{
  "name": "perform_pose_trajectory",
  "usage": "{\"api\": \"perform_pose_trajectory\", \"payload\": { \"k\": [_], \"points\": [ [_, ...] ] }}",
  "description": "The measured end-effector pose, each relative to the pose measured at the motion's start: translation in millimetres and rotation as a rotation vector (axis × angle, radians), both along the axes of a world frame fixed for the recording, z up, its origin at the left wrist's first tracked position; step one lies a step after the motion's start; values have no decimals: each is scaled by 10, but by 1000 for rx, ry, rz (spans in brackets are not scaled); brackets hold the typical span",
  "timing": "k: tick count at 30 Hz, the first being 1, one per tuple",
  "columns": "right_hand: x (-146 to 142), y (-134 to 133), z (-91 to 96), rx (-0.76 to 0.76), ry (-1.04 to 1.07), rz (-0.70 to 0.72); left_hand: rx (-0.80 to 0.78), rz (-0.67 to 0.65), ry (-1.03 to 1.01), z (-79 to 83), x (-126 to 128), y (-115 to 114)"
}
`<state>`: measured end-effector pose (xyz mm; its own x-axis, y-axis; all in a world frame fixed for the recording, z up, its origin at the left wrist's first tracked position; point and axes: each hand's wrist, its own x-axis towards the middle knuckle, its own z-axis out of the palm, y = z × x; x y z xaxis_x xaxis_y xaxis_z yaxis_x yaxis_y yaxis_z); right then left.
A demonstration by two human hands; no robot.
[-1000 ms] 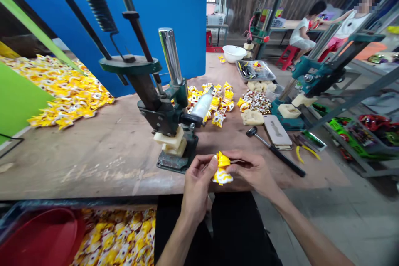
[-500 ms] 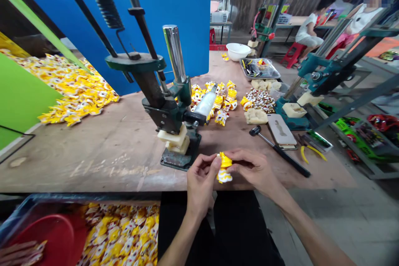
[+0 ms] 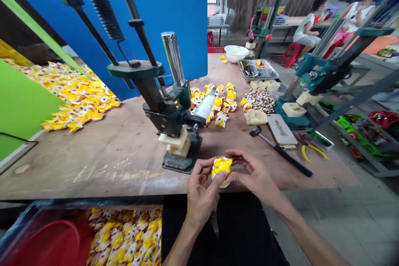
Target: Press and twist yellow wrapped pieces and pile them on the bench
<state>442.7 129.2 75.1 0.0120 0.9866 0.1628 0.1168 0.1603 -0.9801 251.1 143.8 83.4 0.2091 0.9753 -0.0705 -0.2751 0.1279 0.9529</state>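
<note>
A small yellow-and-white plastic toy piece (image 3: 222, 167) is held in front of me, just over the table's front edge. My left hand (image 3: 202, 185) is closed on it, the thumb lying across its lower front. From the other side my right hand (image 3: 251, 176) grips its right edge with bent fingers. The fingers hide part of its outline. Just beyond my hands, a green hand press (image 3: 163, 116) stands on the table, with cream-coloured blocks (image 3: 177, 141) stacked at its base.
Similar toy pieces (image 3: 218, 99) lie behind the press, and more heap up at left (image 3: 84, 99). A hammer (image 3: 277, 149), a phone (image 3: 282, 129) and yellow-handled pliers (image 3: 314, 152) lie to the right. A bin of pieces (image 3: 124, 237) stands below the table edge. Two people sit far back.
The toy piece has been turned in my hands, so a broad yellow face shows instead of a narrow yellow-and-white side. A hand at lower left has left the view.
</note>
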Motion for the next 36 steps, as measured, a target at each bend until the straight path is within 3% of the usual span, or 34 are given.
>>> {"api": "perform_pose_trajectory", "payload": {
  "k": [6,12,18,23,30,36],
  "points": [
    [-132,-51,-85,-56,228,4,69,-24,-54,-104,-38,-50],
    [-240,-70,-89,-27,246,-13,157,-30,10,-163,-71,-25],
    [-271,-99,-182,-97,301,-23,88,-26,40,-218,-104,-69],
    [-247,-57,-130,-169,340,21,100,-7,5,-232,-78,-90],
    [-252,-19,-73,-127,271,-17,102,64,36,-213,-41,-99],
    [-396,-61,-163,-162,302,-116,175,101,93,-341,-27,-75]
  ]
}}
